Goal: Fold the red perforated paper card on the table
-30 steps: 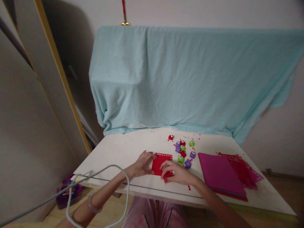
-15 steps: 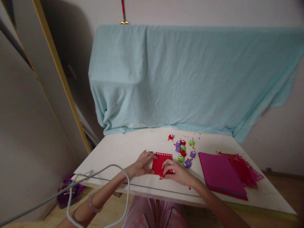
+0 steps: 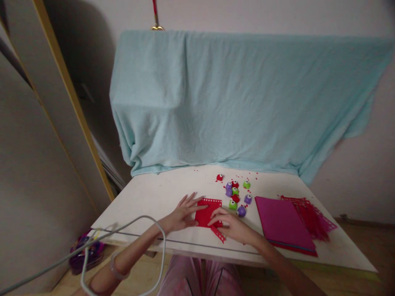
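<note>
A small red felt-like sheet (image 3: 204, 217), with a row of punched holes along its far edge, lies on the white table. My left hand (image 3: 182, 214) rests flat at its left side, fingers spread and fingertips on the sheet. My right hand (image 3: 230, 225) is bent over the near right corner, its fingers closed around a perforated red strip (image 3: 219, 235). The strip slants off the sheet toward me; its upper end is hidden beneath my fingers. Just beyond my right hand sit several one-eyed toy figures, among them a purple one (image 3: 241, 211) and a green one (image 3: 233, 204).
A stack of magenta and red sheets (image 3: 285, 224) lies to the right, beside a heap of perforated red scraps (image 3: 310, 216). Red bits dot the table (image 3: 148, 197). A light blue cloth (image 3: 240, 102) hangs behind. A grey cable (image 3: 123, 226) crosses in front of my left forearm.
The perforated strip now sticks out at an angle from the near edge of the sheet. My left fingers have spread flatter. The whole view has shifted slightly.
</note>
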Available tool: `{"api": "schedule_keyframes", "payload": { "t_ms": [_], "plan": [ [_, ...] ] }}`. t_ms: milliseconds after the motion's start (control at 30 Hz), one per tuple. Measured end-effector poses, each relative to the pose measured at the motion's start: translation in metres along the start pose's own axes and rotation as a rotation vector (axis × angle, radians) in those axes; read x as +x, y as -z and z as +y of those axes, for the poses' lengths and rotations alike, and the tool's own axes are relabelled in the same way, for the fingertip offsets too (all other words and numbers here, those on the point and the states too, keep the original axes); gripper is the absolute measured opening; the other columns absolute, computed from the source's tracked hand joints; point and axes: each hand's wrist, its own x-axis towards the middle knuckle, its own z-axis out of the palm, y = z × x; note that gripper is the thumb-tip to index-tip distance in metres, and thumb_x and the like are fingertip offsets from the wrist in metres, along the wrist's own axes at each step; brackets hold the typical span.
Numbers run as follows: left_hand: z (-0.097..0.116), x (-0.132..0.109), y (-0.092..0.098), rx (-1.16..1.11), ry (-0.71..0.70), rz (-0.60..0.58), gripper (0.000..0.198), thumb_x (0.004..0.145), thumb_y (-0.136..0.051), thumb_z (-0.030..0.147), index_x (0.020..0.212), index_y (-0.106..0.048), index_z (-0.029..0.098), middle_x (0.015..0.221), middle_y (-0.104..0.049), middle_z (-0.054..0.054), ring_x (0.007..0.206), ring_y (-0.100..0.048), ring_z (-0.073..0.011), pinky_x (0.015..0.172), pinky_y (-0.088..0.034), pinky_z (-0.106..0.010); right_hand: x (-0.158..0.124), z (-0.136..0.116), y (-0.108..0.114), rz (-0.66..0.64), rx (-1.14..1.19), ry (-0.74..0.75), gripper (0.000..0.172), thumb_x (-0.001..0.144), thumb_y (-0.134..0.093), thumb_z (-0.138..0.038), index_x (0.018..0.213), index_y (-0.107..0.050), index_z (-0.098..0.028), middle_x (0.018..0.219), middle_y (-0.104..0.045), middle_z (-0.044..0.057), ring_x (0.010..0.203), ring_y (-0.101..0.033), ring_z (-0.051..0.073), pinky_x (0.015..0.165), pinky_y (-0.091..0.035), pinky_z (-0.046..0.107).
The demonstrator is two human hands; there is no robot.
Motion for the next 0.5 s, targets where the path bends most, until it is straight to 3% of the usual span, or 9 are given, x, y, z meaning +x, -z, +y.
{"api": "schedule_keyframes", "payload": {
  "t_ms": [167, 500],
  "plan": [
    [0.004, 0.0, 0.004, 0.03, 0.033, -0.051, 0.051, 0.087, -0.06, 0.041, 0.137, -0.05, 0.039, 0.155, -0.015, 0.003, 0.145, 0.002, -0.0277, 0.115, 0.004, -0.049, -0.001, 0.001, -0.003, 0.024, -0.005, -0.005, 0.004, 0.084, -0.066, -0.022, 0.085, -0.07, -0.021, 0.109, -0.056, 0.002, 0.105, -0.052, 0.012, 0.093, -0.039, 0.025],
    [0.0, 0.002, 0.002, 0.001, 0.026, -0.029, 0.052, 0.086, -0.06, 0.045, 0.137, -0.049, 0.041, 0.155, -0.017, 0.002, 0.145, -0.003, -0.0295, 0.115, 0.001, -0.05, -0.025, 0.003, 0.011, -0.004, 0.035, 0.016, 0.006, 0.084, -0.065, -0.019, 0.086, -0.071, -0.019, 0.115, -0.054, 0.005, 0.111, -0.051, 0.014, 0.097, -0.039, 0.026]
  ]
}}
